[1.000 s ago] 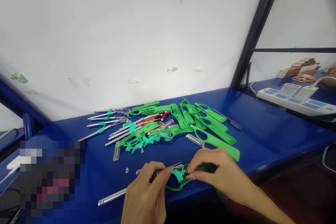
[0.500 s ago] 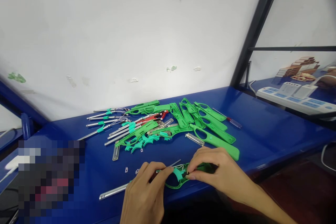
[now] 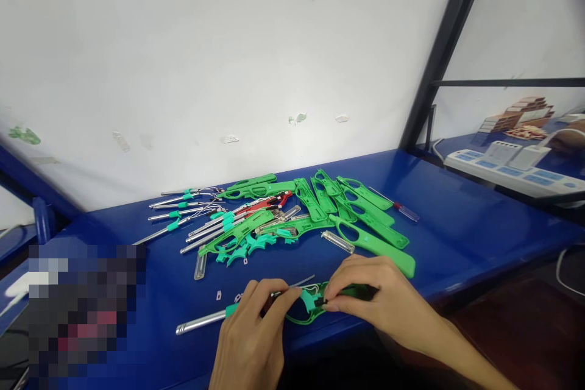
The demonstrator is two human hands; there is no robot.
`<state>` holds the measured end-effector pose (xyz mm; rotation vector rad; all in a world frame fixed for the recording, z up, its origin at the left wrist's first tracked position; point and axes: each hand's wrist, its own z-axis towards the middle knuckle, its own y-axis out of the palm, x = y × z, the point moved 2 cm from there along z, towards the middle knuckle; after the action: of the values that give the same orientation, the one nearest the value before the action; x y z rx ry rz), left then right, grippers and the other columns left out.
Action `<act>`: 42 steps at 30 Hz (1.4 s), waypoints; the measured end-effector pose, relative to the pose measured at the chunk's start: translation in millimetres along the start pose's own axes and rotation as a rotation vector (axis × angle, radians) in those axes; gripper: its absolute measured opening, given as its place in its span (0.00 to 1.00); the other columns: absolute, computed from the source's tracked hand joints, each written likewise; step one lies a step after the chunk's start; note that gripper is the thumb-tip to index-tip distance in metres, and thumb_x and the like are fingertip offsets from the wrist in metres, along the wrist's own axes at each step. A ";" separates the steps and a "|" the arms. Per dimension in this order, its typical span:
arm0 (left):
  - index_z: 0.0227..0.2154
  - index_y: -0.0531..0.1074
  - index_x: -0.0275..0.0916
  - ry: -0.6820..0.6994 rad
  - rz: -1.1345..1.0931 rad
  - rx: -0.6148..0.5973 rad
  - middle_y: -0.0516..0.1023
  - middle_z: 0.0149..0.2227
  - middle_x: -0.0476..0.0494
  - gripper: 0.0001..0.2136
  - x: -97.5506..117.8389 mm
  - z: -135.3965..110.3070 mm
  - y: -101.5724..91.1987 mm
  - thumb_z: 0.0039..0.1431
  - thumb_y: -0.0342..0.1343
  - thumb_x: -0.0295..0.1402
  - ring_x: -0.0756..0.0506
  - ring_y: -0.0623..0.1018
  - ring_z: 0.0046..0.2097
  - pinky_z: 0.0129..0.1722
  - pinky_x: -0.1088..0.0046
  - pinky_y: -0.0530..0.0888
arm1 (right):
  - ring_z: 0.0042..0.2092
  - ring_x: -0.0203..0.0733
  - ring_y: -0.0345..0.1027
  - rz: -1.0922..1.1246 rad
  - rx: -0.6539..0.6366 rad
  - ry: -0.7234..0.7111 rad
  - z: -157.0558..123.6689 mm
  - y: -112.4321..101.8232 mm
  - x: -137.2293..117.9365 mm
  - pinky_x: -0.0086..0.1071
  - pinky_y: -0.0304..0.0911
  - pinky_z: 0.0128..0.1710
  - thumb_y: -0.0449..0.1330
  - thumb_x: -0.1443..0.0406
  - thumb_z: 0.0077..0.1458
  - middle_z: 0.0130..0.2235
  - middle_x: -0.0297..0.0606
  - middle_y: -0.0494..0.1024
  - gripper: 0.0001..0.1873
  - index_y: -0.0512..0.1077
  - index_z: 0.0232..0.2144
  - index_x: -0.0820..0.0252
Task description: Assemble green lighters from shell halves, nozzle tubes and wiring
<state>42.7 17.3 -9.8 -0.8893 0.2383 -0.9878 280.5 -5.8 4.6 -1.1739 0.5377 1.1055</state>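
At the table's front edge lies a green lighter shell half [image 3: 304, 319] with its inside facing up. A teal trigger [image 3: 309, 300] and white wires [image 3: 312, 287] show in it. A metal lighter tube [image 3: 201, 322] with a teal collar points left from under my left hand [image 3: 256, 332], whose fingers close over the shell's front end. My right hand [image 3: 365, 292] pinches a small black part [image 3: 320, 301] beside the trigger; the fingertips hide most of it. A thin rod [image 3: 305, 280] sticks up behind the shell.
Behind my hands lie several green shell halves [image 3: 377, 247], metal tubes [image 3: 208, 231] with wires, teal triggers [image 3: 260, 242] and clear fuel tanks [image 3: 337, 242]. A screwdriver [image 3: 406, 212] lies at the right, small white clips [image 3: 219, 295] nearer. A power strip [image 3: 507, 170] stands beyond the frame post.
The metal tube's tip has risen slightly and more of its teal collar shows beside my left hand. My right hand keeps its pinch at the same place.
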 end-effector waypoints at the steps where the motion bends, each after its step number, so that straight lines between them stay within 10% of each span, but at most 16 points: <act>1: 0.54 0.75 0.45 -0.002 0.007 -0.006 0.80 0.45 0.46 0.18 -0.4 -0.2 0.5 0.72 0.49 0.18 0.47 0.79 0.39 0.44 0.68 0.78 | 0.37 0.37 0.80 -0.001 -0.001 -0.001 0.2 0.2 0.1 0.28 0.71 0.41 0.75 0.65 0.59 0.35 0.29 0.88 0.03 0.85 0.33 0.52; 18: 0.55 0.75 0.43 -0.009 0.001 0.008 0.79 0.46 0.44 0.19 1.5 2.9 0.4 0.71 0.50 0.17 0.45 0.76 0.41 0.36 0.73 0.77 | 0.39 0.36 0.82 -0.023 -0.012 -0.045 -2.6 -0.7 -2.0 0.26 0.72 0.42 0.72 0.64 0.63 0.37 0.29 0.88 0.02 0.85 0.35 0.52; 27: 0.56 0.74 0.46 0.050 0.051 0.044 0.81 0.48 0.45 0.21 -5.5 2.0 1.8 0.70 0.51 0.16 0.42 0.79 0.57 0.59 0.60 0.77 | 0.40 0.36 0.82 -0.028 -0.006 -0.044 -2.0 -0.3 -1.6 0.26 0.72 0.44 0.72 0.64 0.62 0.38 0.28 0.89 0.02 0.86 0.36 0.51; 32: 0.55 0.75 0.50 -0.085 -0.025 -0.042 0.81 0.47 0.47 0.19 -5.7 1.7 2.2 0.72 0.48 0.20 0.47 0.84 0.44 0.41 0.72 0.82 | 0.40 0.38 0.82 -0.040 -0.008 -0.057 -2.3 -0.3 -1.8 0.29 0.73 0.43 0.71 0.63 0.63 0.38 0.30 0.89 0.02 0.86 0.37 0.51; 42: 0.52 0.76 0.49 -0.084 -0.040 -0.032 0.82 0.46 0.46 0.18 -2.8 1.1 1.0 0.72 0.49 0.20 0.46 0.84 0.44 0.43 0.71 0.80 | 0.40 0.41 0.82 -0.051 -0.021 -0.040 -4.3 -1.3 -2.3 0.31 0.73 0.43 0.70 0.62 0.65 0.39 0.32 0.88 0.04 0.86 0.37 0.51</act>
<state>42.3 20.4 -10.4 -0.9652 0.1660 -0.9834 281.5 -10.6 5.6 -1.1751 0.4636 1.0906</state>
